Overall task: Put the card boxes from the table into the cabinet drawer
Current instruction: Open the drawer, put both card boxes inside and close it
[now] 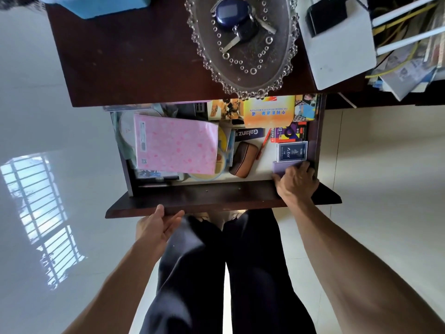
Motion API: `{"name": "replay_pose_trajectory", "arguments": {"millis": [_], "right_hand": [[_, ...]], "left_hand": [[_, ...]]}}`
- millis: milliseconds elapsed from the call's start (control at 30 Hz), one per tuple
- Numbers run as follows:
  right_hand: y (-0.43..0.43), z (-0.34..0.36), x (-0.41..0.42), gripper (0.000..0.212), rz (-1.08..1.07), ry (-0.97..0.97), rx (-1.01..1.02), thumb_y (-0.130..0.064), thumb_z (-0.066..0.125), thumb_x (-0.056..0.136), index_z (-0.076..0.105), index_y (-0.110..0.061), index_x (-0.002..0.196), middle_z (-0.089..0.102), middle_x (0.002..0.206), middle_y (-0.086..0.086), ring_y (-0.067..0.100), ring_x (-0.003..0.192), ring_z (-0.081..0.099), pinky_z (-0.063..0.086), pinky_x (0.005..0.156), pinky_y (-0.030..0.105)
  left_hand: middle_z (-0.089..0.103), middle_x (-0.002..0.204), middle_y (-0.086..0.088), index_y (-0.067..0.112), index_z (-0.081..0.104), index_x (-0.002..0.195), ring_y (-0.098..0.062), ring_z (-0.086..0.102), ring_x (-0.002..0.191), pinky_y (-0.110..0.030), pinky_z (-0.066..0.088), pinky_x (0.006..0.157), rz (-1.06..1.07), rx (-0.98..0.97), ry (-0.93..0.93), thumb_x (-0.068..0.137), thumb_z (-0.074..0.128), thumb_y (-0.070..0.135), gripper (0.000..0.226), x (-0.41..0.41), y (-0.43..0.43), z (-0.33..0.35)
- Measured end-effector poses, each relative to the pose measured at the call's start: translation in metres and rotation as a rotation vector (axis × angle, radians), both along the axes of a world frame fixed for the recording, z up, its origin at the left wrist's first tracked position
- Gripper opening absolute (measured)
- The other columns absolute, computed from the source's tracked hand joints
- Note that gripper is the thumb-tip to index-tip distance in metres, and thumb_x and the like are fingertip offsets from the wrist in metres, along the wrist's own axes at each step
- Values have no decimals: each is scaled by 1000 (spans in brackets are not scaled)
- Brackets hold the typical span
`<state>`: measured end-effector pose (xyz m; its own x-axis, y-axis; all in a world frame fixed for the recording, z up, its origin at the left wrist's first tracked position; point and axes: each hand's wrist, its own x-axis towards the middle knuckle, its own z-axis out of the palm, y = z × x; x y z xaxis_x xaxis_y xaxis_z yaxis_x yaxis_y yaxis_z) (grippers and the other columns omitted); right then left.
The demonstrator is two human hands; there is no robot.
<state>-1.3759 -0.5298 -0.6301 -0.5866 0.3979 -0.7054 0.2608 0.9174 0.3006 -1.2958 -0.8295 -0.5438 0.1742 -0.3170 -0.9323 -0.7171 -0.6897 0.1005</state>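
The cabinet drawer (216,198) stands pulled out below the dark wooden top. In its near right corner lies a purple card box (280,168), with my right hand (297,182) over it, fingers curled on its near end. Just beyond it a dark blue card box (291,151) lies flat in the drawer. My left hand (156,227) sits under the drawer's front edge, left of centre, fingers spread and holding nothing.
The drawer also holds a pink folder (175,143), a brown pouch (243,159), an orange packet (268,110) and discs. On the cabinet top stand a glass tray (284,68) with keys, a white box (337,51) and a blue box (103,3). Papers pile at the right.
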Motion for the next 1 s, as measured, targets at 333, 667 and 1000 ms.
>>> {"name": "replay_pose_trajectory", "arguments": {"millis": [333,667,1000], "right_hand": [[-6,13,8,41,156,-51,-484,-31,58,98,64,-19,136,58,136,13,30,127,54,50,106,45],[-4,6,2,48,43,-175,-328,-38,50,100,53,-8,136,47,145,20,38,138,42,41,111,51],[-11,43,15,36,-237,125,-533,-31,59,100,67,-10,128,68,130,10,24,115,65,54,99,40]], "left_hand": [[69,71,-19,3,49,85,-21,72,47,-25,58,42,18,-5,-21,103,50,14,21,-5,2,3],[66,83,-20,2,50,86,-20,74,51,-24,60,47,-55,9,5,104,48,18,23,3,0,-2],[71,66,-14,4,56,85,-14,69,44,-22,57,47,-120,45,-23,102,51,19,24,2,-5,6]]}}
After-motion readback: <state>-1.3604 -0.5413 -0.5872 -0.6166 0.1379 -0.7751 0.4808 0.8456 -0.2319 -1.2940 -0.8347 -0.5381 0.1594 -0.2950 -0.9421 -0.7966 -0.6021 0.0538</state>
